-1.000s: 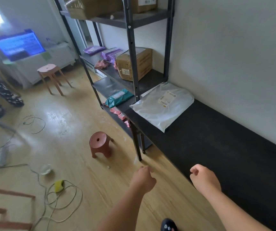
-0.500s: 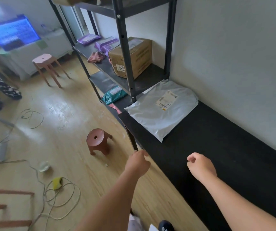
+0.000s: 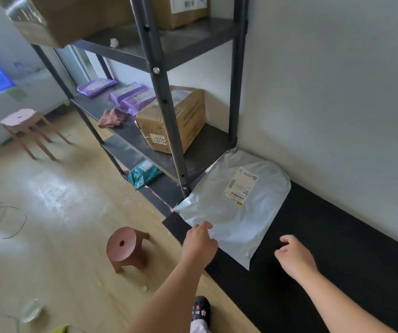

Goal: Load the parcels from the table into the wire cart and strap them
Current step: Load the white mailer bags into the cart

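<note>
Here the flat silver-grey plastic mailer parcel [image 3: 236,210] lies on the long black table [image 3: 337,248], at the end beside the dark metal shelf rack [image 3: 166,111]. The left hand [image 3: 200,243] is at the parcel's near edge, but I cannot tell whether it grips. The right hand [image 3: 294,258] hovers near the parcel, loosely curled and holding nothing.

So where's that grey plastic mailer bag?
In the head view the grey plastic mailer bag lies on the black table, right of the dark metal shelf post, the left hand at its near edge.

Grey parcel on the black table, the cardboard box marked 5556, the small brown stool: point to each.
grey parcel [image 3: 231,219], head view, its plain middle.
cardboard box [image 3: 190,121], head view, right side face.
brown stool [image 3: 131,239], head view, seat top.
</note>
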Tool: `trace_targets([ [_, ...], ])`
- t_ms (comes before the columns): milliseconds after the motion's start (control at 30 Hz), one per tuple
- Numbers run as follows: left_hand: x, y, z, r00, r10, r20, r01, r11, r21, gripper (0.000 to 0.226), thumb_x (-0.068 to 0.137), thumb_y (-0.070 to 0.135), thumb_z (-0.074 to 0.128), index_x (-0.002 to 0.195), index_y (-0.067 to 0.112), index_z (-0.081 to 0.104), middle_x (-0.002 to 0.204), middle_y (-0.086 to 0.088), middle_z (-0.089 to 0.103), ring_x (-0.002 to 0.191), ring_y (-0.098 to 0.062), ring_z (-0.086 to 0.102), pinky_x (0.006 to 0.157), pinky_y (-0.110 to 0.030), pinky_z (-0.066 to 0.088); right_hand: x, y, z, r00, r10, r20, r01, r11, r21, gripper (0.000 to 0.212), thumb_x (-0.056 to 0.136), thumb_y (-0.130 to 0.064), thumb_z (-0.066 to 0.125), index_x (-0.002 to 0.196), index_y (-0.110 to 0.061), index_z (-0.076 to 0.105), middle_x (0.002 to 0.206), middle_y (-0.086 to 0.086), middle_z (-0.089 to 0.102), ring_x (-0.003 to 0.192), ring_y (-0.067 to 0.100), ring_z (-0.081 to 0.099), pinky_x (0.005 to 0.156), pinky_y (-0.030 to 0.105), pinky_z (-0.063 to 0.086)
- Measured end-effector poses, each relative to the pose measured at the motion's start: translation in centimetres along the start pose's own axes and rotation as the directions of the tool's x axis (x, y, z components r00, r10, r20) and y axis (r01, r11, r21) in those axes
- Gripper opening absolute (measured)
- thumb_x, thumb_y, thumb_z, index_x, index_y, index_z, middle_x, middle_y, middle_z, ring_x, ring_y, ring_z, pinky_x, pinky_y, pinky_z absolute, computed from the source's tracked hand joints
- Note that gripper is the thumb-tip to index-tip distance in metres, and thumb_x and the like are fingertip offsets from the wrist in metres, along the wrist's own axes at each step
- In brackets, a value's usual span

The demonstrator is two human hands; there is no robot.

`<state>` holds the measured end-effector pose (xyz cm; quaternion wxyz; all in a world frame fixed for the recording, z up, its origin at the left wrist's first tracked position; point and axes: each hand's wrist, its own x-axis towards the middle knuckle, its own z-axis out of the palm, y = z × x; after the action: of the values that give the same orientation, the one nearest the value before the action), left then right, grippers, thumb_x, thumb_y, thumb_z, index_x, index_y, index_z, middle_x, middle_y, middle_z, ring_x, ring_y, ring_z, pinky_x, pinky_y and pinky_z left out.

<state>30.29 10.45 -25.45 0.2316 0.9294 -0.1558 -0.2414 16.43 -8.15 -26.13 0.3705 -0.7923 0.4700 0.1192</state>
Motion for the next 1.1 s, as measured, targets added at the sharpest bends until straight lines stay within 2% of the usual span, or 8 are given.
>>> trace_targets([
  [133,5.2,0.2,-2.5,0.999,0.043,-0.004,-0.043,0.999,-0.027,0.052,0.089,0.005,0.052,0.137,0.026,0.049,0.141,0.004,0.047,0.115,-0.011,0.054,0.069,-0.015,0.04,2.1,-3.0,0.6,0.994,0.094,-0.062,-0.083,0.983,0.164,0.051,0.095,-0.016,0.056,0.144,-0.016,0.041,0.095,-0.004,0.06,0.073,0.009,0.055,0.057,0.026,0.042],
  [200,7.6,0.4,-3.5,0.997,0.071,0.006,-0.071,0.997,-0.029,0.053,0.089,0.004,0.05,0.137,0.026,0.049,0.142,0.005,0.046,0.103,-0.006,0.055,0.063,-0.01,0.038,2.9,-4.4,0.6,0.986,0.145,-0.081,-0.124,0.967,0.222,0.054,0.095,-0.02,0.058,0.145,-0.015,0.04,0.114,0.002,0.063,0.089,0.017,0.06,0.063,0.03,0.043],
  [333,11.7,1.4,-4.6,0.99,0.138,0.034,-0.14,0.989,0.038,0.06,0.087,0.006,0.051,0.142,0.026,0.041,0.143,0.001,0.045,0.124,-0.018,0.05,0.083,-0.022,0.044,4.5,-6.0,0.8,0.959,0.254,-0.125,-0.2,0.92,0.337,0.056,0.094,-0.022,0.06,0.145,-0.015,0.04,0.122,0.005,0.059,0.078,0.013,0.052,0.056,0.026,0.037],
  [433,14.2,2.1,-5.0,0.986,0.137,0.095,-0.143,0.988,0.062,0.069,0.085,0.008,0.054,0.148,0.025,0.031,0.144,-0.002,0.042,0.12,-0.024,0.053,0.087,-0.033,0.051,5.5,-6.7,0.8,0.938,0.327,-0.117,-0.251,0.87,0.424,0.057,0.092,-0.021,0.061,0.145,-0.015,0.04,0.121,0.005,0.058,0.074,0.011,0.049,0.055,0.025,0.037],
  [567,16.6,2.8,-4.8,0.973,0.102,0.209,-0.132,0.982,0.136,0.078,0.084,0.016,0.057,0.152,0.022,0.019,0.152,-0.006,0.028,0.125,-0.029,0.047,0.088,-0.039,0.055,6.5,-7.5,0.9,0.911,0.406,-0.076,-0.289,0.758,0.584,0.059,0.09,-0.022,0.064,0.144,-0.015,0.042,0.12,0.006,0.059,0.095,0.024,0.061,0.081,0.042,0.055],
  [733,17.8,3.6,-4.1,0.973,0.022,0.231,-0.058,0.987,0.148,0.079,0.082,0.028,0.059,0.149,0.028,0.017,0.144,-0.007,0.037,0.126,-0.03,0.045,0.094,-0.044,0.051,6.7,-7.7,0.9,0.897,0.441,0.011,-0.319,0.629,0.709,0.04,0.091,-0.024,0.064,0.128,-0.021,0.052,0.1,0.004,0.063,0.088,0.021,0.062,0.059,0.03,0.046],
  [900,17.5,3.8,-3.7,0.991,0.008,0.132,-0.007,1.0,-0.004,0.067,0.082,0.022,0.055,0.142,0.028,0.027,0.133,-0.008,0.045,0.11,-0.032,0.055,0.088,-0.045,0.054,6.2,-6.8,1.6,0.903,0.43,0.003,-0.323,0.673,0.666,0.008,0.093,-0.019,0.061,0.094,-0.025,0.056,0.092,0.004,0.067,0.078,0.02,0.063,0.057,0.028,0.045],
  [1100,17.2,4.2,-2.0,0.996,0.068,0.058,-0.064,0.996,-0.069,0.068,0.085,0.013,0.052,0.148,0.021,0.027,0.144,-0.008,0.041,0.117,-0.031,0.051,0.082,-0.04,0.054,4.8,-5.5,1.8,0.877,0.478,-0.042,-0.338,0.678,0.653,0.014,0.091,-0.01,0.061,0.089,-0.024,0.062,0.088,0.004,0.07,0.081,0.024,0.067,0.071,0.037,0.056],
])
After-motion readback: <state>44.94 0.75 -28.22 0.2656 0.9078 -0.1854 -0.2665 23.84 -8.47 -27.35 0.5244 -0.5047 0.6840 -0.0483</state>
